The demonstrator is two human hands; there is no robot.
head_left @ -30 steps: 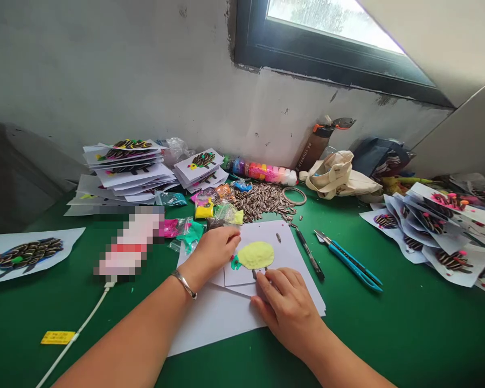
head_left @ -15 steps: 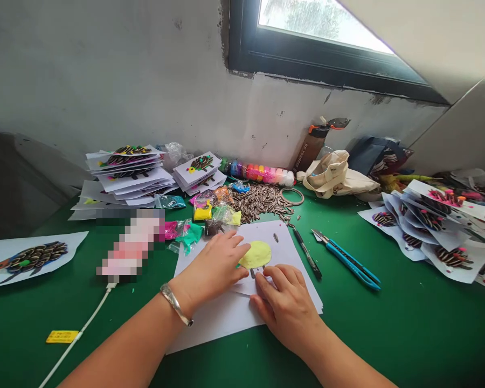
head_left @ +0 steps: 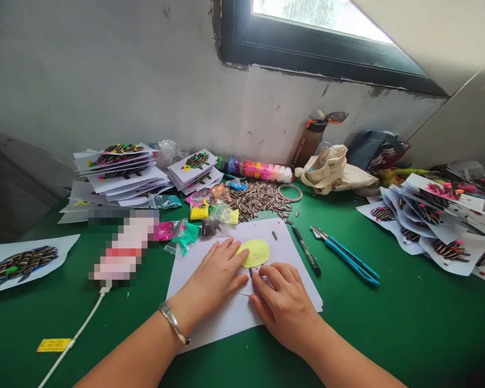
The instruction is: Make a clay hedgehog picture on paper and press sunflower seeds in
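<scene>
A flat, round piece of yellow clay (head_left: 257, 252) is stuck on white paper (head_left: 210, 328), with a dark seed (head_left: 250, 273) below its lower edge. My left hand (head_left: 216, 272) lies on the paper with its fingers spread, the fingertips at the clay's left edge. Just below the clay, my right hand (head_left: 281, 296) has its fingers bent together against the paper. Whatever may be under its fingertips is hidden. A single seed (head_left: 274, 235) lies on the sheet above the right hand.
Striped seeds (head_left: 261, 199) are heaped behind the paper, beside bags of coloured clay (head_left: 186, 235). A pen (head_left: 306, 250) and a blue cutter (head_left: 350, 257) lie to the right. Stacked seed pictures (head_left: 123, 180) stand left, more (head_left: 428, 215) right. A bottle (head_left: 308, 143) leans at the wall.
My left hand has settled lower onto the paper, its fingers now flatter. My right hand stays below the clay, almost unmoved. The camera view has shifted slightly.
</scene>
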